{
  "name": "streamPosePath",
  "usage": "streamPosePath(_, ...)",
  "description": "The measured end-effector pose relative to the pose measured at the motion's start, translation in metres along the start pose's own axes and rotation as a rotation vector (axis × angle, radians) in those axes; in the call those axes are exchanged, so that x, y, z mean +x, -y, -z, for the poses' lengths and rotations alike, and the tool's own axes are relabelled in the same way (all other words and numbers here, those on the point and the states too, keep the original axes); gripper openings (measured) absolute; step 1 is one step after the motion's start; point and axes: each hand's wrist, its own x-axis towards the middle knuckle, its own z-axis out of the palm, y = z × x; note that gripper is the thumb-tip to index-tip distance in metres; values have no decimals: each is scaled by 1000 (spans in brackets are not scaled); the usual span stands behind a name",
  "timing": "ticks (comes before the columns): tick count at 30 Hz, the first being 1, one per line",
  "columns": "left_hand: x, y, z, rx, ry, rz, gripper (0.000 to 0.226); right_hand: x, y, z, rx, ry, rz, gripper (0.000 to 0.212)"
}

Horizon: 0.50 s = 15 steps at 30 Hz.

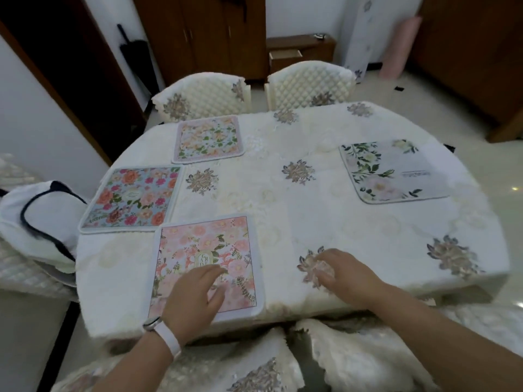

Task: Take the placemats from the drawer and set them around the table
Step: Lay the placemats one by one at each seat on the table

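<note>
I see four placemats lying on the cloth-covered tabletop (283, 222). The pink placemat (206, 250) sits at the near edge. The left hand (195, 292) lies flat on its lower half, fingers spread and relaxed, covering part of the print and the lower letters of its label. The blue placemat (133, 199) lies just beyond it to the left, corners nearly meeting; I cannot tell whether they overlap. The peach placemat (209, 138) lies at the far edge before a quilted chair (203, 94). The grey-white placemat (393, 171) lies well apart on the right side. The right hand (342, 274) rests on an embroidered flower (308, 264) near the front edge. Its fingers are curled and blurred, so I cannot tell whether they pinch the cloth or only touch it. The drawer (285, 56) stands partly open in the low cabinet (305, 46) behind, its inside hidden from me.
</note>
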Motion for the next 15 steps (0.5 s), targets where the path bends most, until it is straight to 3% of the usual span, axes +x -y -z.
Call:
streamPosePath(9,51,-155,-31,65,89,-38,53,-24,-109,105,-127,-110,103,51)
streamPosePath(15,79,-221,-38,144,58,-119,51,-45,-145,134,-241,-127,158,54)
